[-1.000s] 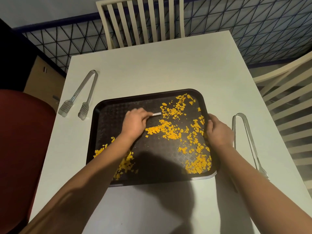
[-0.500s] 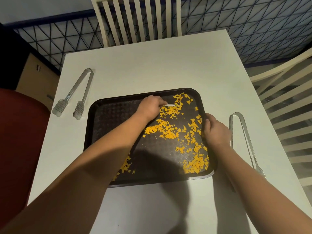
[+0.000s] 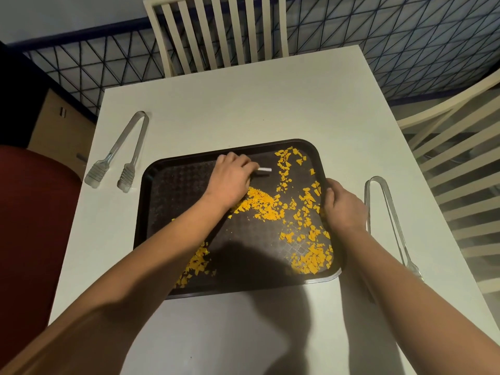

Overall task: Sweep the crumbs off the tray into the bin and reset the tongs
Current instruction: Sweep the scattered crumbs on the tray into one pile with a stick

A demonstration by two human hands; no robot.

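The left hand (image 3: 230, 180) is gripping a small white-tipped scraper (image 3: 263, 170), dragging light, brittle orange crumbs (image 3: 263, 204) across the dark tray (image 3: 173, 185). The right hand (image 3: 342, 209) is clutching the tray's right rim, steadying it. 2 clear tongs (image 3: 117, 152) (image 3: 389, 220) are lying beside it.

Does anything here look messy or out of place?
Yes. Orange crumbs lie scattered over the dark tray, mostly toward its right side and near-left corner. None seem to be on the white table. The two pairs of tongs lie flat beside the tray.
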